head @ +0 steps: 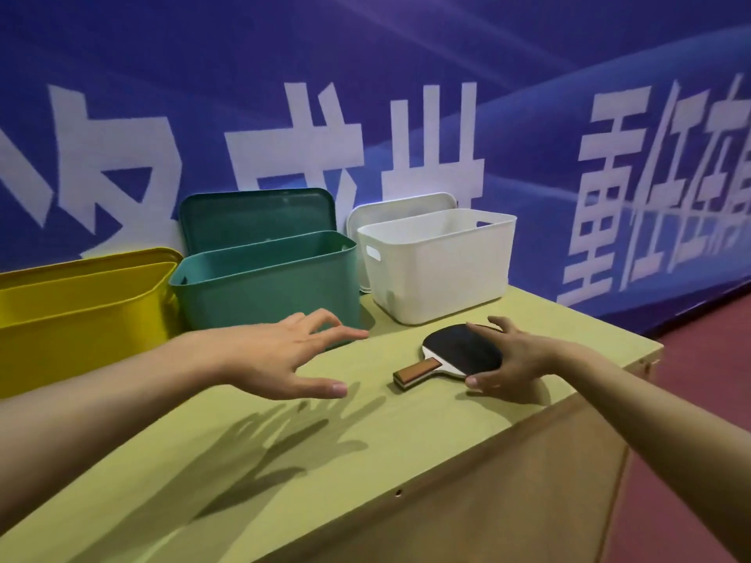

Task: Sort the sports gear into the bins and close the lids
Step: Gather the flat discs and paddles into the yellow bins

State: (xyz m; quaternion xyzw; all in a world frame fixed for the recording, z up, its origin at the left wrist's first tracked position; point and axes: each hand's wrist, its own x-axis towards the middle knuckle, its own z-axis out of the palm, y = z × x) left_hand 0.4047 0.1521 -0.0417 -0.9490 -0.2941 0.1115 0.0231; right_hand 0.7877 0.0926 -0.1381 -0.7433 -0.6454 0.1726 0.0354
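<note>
Grabbing the paddle (pixel 461 349) on the table (pixel 365 440) with the right hand (pixel 508 359).
Left hand (pixel 280 355) spread wide, holding nothing; paddle looks light and stiff, so hold its edges.

Left hand (pixel 280 355) hovers with fingers spread; right hand (pixel 510 359) curls, fingertips pressed down.

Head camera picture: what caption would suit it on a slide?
Right hand grips a table-tennis paddle on the table, left hand hovering open before three lidless bins.
</note>
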